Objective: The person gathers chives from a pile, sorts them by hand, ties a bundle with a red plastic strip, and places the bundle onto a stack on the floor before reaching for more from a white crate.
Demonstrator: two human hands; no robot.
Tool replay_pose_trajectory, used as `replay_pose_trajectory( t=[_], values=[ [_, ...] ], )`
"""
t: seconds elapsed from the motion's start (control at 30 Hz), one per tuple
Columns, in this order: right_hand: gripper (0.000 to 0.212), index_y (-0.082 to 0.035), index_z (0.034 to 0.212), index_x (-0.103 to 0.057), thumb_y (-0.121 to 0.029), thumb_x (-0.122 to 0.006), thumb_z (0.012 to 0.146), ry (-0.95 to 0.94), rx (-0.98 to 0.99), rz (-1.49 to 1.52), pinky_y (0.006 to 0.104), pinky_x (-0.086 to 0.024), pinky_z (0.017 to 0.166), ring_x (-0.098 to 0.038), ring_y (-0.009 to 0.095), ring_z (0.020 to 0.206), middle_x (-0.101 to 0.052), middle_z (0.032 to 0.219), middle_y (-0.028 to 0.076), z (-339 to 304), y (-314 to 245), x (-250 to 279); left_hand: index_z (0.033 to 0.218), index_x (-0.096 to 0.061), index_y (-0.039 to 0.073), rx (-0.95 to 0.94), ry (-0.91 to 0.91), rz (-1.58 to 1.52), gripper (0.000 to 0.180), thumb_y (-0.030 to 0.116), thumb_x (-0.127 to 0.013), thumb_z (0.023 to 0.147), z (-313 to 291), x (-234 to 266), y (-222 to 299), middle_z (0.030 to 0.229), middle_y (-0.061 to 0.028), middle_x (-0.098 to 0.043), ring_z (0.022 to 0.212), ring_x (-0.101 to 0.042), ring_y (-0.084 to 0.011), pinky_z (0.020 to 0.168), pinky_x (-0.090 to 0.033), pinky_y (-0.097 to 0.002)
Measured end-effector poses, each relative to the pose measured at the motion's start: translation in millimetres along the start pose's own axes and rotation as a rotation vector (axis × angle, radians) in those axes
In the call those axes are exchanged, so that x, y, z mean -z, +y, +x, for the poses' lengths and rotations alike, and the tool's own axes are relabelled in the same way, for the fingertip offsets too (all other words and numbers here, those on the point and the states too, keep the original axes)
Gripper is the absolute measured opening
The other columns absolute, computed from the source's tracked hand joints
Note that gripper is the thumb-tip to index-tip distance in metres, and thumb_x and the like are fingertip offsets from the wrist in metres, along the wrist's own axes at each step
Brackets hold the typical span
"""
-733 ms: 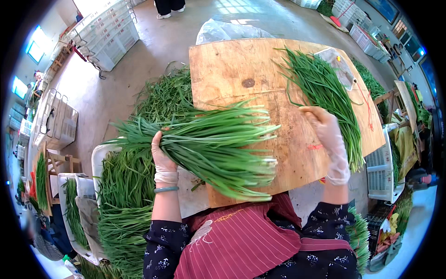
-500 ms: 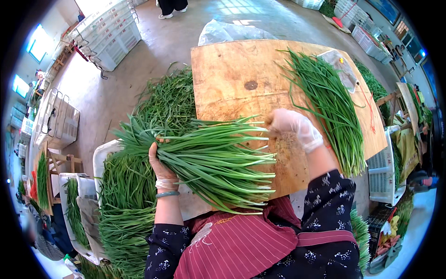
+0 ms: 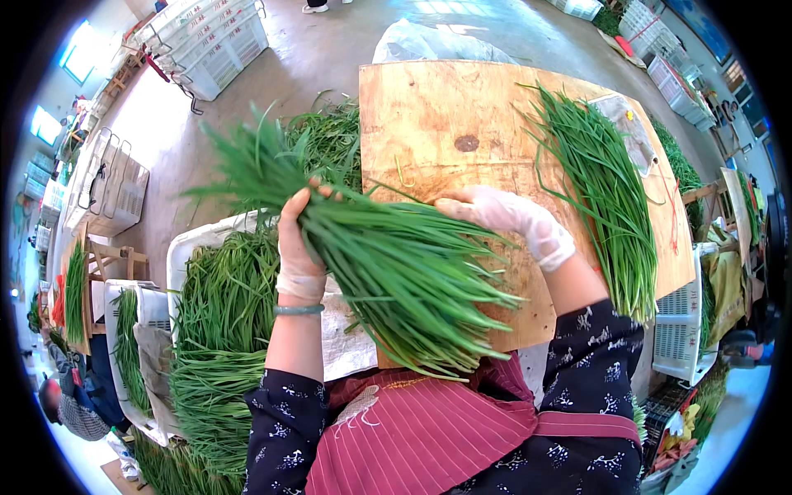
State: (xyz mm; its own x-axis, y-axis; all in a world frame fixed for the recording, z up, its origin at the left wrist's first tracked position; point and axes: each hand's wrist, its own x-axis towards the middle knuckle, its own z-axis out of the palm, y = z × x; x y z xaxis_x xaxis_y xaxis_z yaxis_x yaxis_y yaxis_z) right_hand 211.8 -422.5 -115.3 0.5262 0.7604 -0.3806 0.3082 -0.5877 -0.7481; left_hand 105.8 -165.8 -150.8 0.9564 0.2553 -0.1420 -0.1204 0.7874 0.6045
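Trimming place for long-leaved greens, seen from above, parts listed in descending size. The wooden board [image 3: 441,107] forms the work surface, its near edge close to the wearer's apron [image 3: 421,433]. To the left stands a white crate [image 3: 176,260], filled with loose greens [image 3: 223,305]. The held bunch [image 3: 404,256] is raised over the board's near left part, leaf tips to the upper left and paler stem ends fanned to the lower right; its blur suggests motion. A second bunch [image 3: 590,190] lies along the right side of the board, well apart from the first. The left hand [image 3: 299,239], thinly gloved, is closed firmly round the leafy part of the held bunch. The right hand [image 3: 507,213] is at the bunch's upper edge, fingers together; whether they pinch a leaf cannot be told. The step in hand is judged to be cleaning the bunch of stray leaves; the next move would call for a steady left grip while the right fingers pick out loose blades without dragging sound stems. Smallest, a yellowish scrap [image 3: 402,171] lies on the board beyond the bunch
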Motion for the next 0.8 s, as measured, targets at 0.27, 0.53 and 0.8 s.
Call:
replay_pose_trajectory(
  t=[0.27, 0.53, 0.8],
  values=[
    [0.079, 0.004, 0.133, -0.031, -0.026, -0.073, 0.073, 0.069, -0.017, 0.571, 0.0305, -0.034, 0.098, -0.044, 0.018, 0.113, -0.048, 0.124, 0.012, -94.9, 21.1, -37.6, 0.087, -0.058, 0.001, 0.334, -0.065, 0.147, 0.018, 0.018, -0.052, 0.084, 42.6, -105.2, -24.2, 0.078, -0.0103, -0.062, 0.070, -0.061, -0.0212, 0.067, -0.052, -0.0332],
    [0.059, 0.004, 0.125, -0.042, -0.032, -0.060, 0.083, 0.506, -0.235, 0.267, 0.0345, -0.038, 0.092, -0.053, 0.030, 0.107, -0.056, 0.111, 0.023, -124.7, 45.3, -37.6, 0.135, -0.029, 0.004, 0.020, 0.011, 0.871, 0.064, 0.017, -0.060, 0.080, 85.6, -95.6, -39.0, 0.129, -0.0165, -0.043, 0.117, -0.042, -0.0273, 0.099, -0.033, -0.0372],
    [0.076, 0.002, 0.129, -0.038, -0.052, -0.057, 0.078, 0.636, -0.339, 0.194, 0.0391, -0.038, 0.093, -0.048, 0.038, 0.111, -0.051, 0.118, 0.028, -147.1, 55.7, -38.0, 0.138, -0.022, 0.003, 0.242, 0.064, 0.622, 0.062, 0.013, -0.053, 0.085, -80.3, -48.2, -26.5, 0.139, -0.0169, -0.028, 0.128, -0.030, -0.0288, 0.103, -0.026, -0.0413]
  ],
)
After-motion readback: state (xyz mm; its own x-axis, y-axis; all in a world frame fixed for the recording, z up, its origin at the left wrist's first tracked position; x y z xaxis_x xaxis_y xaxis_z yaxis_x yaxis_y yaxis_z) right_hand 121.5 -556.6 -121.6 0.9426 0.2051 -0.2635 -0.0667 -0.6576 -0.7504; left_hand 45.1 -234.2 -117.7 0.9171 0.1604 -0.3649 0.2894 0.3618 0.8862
